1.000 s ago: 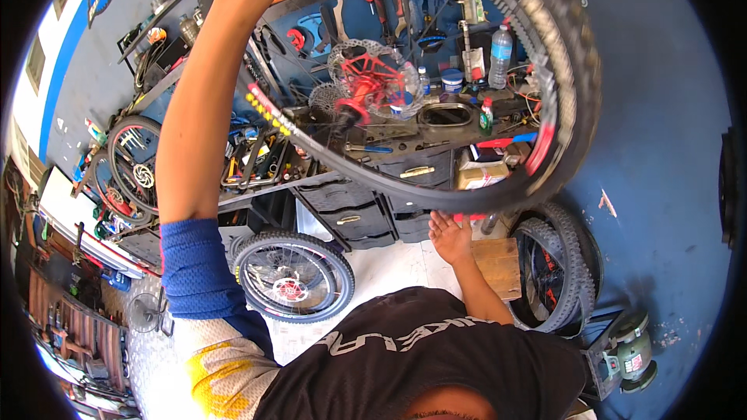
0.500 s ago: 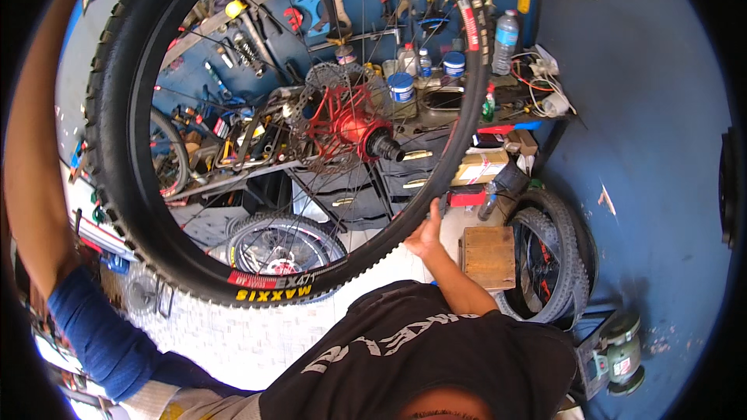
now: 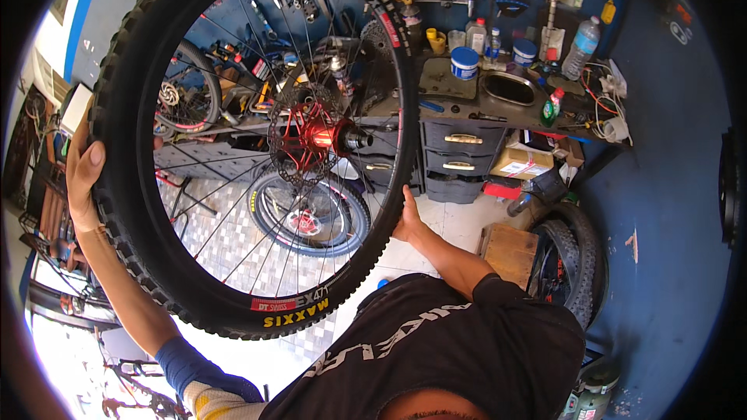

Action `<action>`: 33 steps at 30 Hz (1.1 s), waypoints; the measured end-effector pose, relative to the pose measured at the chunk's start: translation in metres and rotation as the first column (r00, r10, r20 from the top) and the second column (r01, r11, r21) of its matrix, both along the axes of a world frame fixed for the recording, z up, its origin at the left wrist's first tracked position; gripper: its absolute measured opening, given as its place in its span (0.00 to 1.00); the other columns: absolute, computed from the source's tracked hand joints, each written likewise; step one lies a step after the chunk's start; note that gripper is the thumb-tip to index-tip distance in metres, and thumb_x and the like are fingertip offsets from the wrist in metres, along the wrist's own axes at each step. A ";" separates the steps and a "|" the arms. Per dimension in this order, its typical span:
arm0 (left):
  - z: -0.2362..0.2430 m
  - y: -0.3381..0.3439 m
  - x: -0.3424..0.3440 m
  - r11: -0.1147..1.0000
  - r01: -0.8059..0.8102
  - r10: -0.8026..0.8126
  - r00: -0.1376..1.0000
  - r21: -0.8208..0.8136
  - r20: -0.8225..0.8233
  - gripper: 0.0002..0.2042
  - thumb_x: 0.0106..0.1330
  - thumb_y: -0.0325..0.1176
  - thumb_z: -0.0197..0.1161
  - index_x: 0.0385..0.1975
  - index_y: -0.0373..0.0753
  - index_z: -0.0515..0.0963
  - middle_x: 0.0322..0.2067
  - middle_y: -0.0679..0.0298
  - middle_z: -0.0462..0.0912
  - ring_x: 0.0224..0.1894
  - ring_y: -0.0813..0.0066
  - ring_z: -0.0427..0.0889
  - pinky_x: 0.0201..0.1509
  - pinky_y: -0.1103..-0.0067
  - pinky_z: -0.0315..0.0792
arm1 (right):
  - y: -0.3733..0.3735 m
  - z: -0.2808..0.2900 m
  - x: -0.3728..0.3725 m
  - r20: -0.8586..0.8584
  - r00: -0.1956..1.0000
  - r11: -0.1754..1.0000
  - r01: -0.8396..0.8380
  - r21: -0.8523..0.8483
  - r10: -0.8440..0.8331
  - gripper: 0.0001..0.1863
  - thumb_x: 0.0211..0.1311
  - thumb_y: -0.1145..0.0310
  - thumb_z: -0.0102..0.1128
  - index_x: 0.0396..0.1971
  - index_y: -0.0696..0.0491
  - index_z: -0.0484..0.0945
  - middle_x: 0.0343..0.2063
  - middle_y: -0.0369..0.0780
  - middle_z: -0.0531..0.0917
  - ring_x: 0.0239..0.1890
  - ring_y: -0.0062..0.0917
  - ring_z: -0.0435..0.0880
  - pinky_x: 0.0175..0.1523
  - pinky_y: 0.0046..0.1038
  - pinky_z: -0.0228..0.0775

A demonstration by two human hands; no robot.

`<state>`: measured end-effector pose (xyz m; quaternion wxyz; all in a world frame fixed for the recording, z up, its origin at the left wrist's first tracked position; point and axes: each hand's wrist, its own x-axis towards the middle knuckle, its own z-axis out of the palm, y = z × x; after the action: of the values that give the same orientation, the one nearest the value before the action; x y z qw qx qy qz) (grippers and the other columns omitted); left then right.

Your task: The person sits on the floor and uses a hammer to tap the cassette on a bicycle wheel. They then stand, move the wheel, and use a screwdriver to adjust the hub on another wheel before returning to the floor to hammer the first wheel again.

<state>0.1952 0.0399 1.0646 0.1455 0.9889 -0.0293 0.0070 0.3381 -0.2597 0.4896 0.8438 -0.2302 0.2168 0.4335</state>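
Observation:
A bicycle wheel [image 3: 124, 187] with a knobby black tyre, thin spokes, a red hub [image 3: 323, 136] and a brake rotor [image 3: 277, 138] is held up before me, filling much of the view. My left hand [image 3: 85, 180] grips the tyre at its left side, thumb on the near face and fingers partly hidden. On the lower right of the tyre, my right hand [image 3: 406, 219] is closed on the edge, its fingertips mostly behind the rubber. Through the spokes a second wheel [image 3: 345, 225] shows low on the tiled floor.
Behind the wheel runs a workbench [image 3: 436, 113] crowded with tools, tubs and bottles, over dark drawers [image 3: 459, 163]. At the right are a wooden box [image 3: 504, 253], stacked tyres [image 3: 583, 288], a grinder-like machine [image 3: 595, 393] and a blue wall [image 3: 669, 280]. Another bike wheel [image 3: 198, 82] stands at back left.
My left hand has come down from the top to the left side, turning the wheel more toward me. My right hand, open under the tyre a second ago, has taken hold of it.

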 end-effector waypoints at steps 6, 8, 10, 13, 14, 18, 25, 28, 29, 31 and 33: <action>-0.027 0.008 0.014 0.999 -0.032 0.032 0.996 0.001 0.077 0.50 0.64 0.65 0.65 0.76 0.35 0.57 0.73 0.44 0.61 0.74 0.51 0.63 0.78 0.56 0.55 | 0.024 -0.015 0.014 -0.059 0.993 0.995 -0.098 0.034 0.099 0.38 0.58 0.20 0.54 0.29 0.47 0.79 0.25 0.39 0.79 0.31 0.35 0.81 0.43 0.46 0.77; -0.027 0.004 0.013 0.998 -0.052 0.049 0.994 0.023 0.095 0.50 0.64 0.65 0.66 0.76 0.35 0.57 0.73 0.45 0.61 0.74 0.51 0.63 0.78 0.56 0.55 | 0.029 -0.014 0.012 -0.061 0.988 0.989 -0.138 0.044 0.141 0.37 0.58 0.21 0.56 0.30 0.47 0.79 0.26 0.38 0.80 0.31 0.35 0.81 0.43 0.46 0.77; -0.034 0.002 0.015 0.998 -0.061 0.057 0.992 0.033 0.113 0.50 0.63 0.65 0.66 0.76 0.34 0.58 0.72 0.45 0.62 0.73 0.52 0.64 0.78 0.56 0.55 | 0.027 -0.011 0.013 -0.079 0.982 0.985 -0.171 0.004 0.171 0.36 0.58 0.22 0.57 0.30 0.46 0.79 0.26 0.37 0.80 0.31 0.35 0.82 0.43 0.46 0.77; -0.045 0.003 0.032 0.999 -0.044 0.039 0.988 0.027 0.151 0.50 0.63 0.64 0.66 0.76 0.34 0.58 0.72 0.45 0.63 0.73 0.52 0.64 0.78 0.56 0.56 | 0.016 -0.027 0.019 -0.019 0.976 0.976 -0.217 0.004 0.217 0.35 0.61 0.24 0.58 0.31 0.46 0.80 0.27 0.36 0.82 0.32 0.34 0.83 0.44 0.45 0.77; -0.052 0.006 0.039 0.999 -0.044 0.040 0.987 0.018 0.153 0.50 0.63 0.64 0.66 0.76 0.34 0.58 0.72 0.45 0.63 0.72 0.52 0.64 0.78 0.56 0.56 | 0.012 -0.023 0.017 -0.011 0.966 0.964 -0.260 -0.062 0.259 0.35 0.61 0.24 0.57 0.31 0.46 0.81 0.27 0.36 0.82 0.33 0.35 0.83 0.44 0.45 0.77; -0.040 -0.011 0.036 0.995 -0.063 0.049 0.982 0.072 0.185 0.49 0.63 0.63 0.67 0.75 0.34 0.59 0.71 0.45 0.64 0.72 0.52 0.65 0.77 0.57 0.56 | -0.012 -0.039 0.050 0.267 0.761 0.683 -0.297 -0.668 0.592 0.37 0.61 0.31 0.65 0.54 0.51 0.82 0.35 0.41 0.86 0.37 0.30 0.84 0.43 0.39 0.79; -0.043 -0.015 0.043 0.991 -0.094 0.073 0.975 0.091 0.212 0.49 0.62 0.62 0.68 0.75 0.33 0.60 0.69 0.45 0.65 0.71 0.53 0.66 0.77 0.57 0.57 | -0.182 0.055 0.244 0.476 0.423 -0.137 0.841 -0.524 0.771 0.26 0.58 0.61 0.73 0.56 0.51 0.78 0.48 0.50 0.81 0.57 0.47 0.78 0.62 0.46 0.71; -0.048 -0.018 0.050 0.996 -0.047 0.027 0.973 0.080 0.229 0.49 0.62 0.62 0.68 0.74 0.32 0.60 0.69 0.45 0.66 0.70 0.53 0.67 0.77 0.57 0.57 | -0.280 0.053 0.290 0.145 0.456 -0.297 0.758 -0.581 0.878 0.27 0.63 0.53 0.71 0.59 0.49 0.81 0.59 0.49 0.82 0.63 0.46 0.78 0.66 0.43 0.68; -0.051 -0.017 0.049 0.996 -0.039 0.020 0.972 0.074 0.233 0.49 0.62 0.62 0.68 0.74 0.32 0.60 0.69 0.45 0.66 0.70 0.53 0.67 0.76 0.58 0.57 | -0.299 0.055 0.299 0.074 0.432 -0.267 0.675 -0.687 0.899 0.26 0.63 0.52 0.70 0.57 0.49 0.82 0.59 0.49 0.82 0.63 0.45 0.78 0.67 0.42 0.68; -0.050 -0.020 0.044 0.995 -0.048 0.028 0.972 0.082 0.232 0.49 0.62 0.62 0.68 0.74 0.32 0.60 0.68 0.45 0.67 0.69 0.54 0.68 0.76 0.58 0.58 | -0.298 0.054 0.308 0.020 0.398 -0.213 0.533 -0.819 0.917 0.24 0.64 0.51 0.69 0.54 0.51 0.84 0.58 0.49 0.83 0.62 0.44 0.79 0.66 0.41 0.68; -0.048 -0.023 0.040 0.994 -0.060 0.038 0.973 0.091 0.229 0.49 0.61 0.61 0.68 0.74 0.32 0.61 0.68 0.45 0.67 0.69 0.54 0.68 0.76 0.58 0.58 | -0.292 0.054 0.311 0.030 0.409 -0.170 0.443 -0.880 0.912 0.23 0.65 0.51 0.69 0.50 0.52 0.85 0.57 0.49 0.84 0.60 0.44 0.81 0.65 0.41 0.69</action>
<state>0.2347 0.0171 1.0170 0.0924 0.9880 -0.0215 0.1223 0.6495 -0.5518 0.5437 0.1906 -0.9683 -0.0552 0.1515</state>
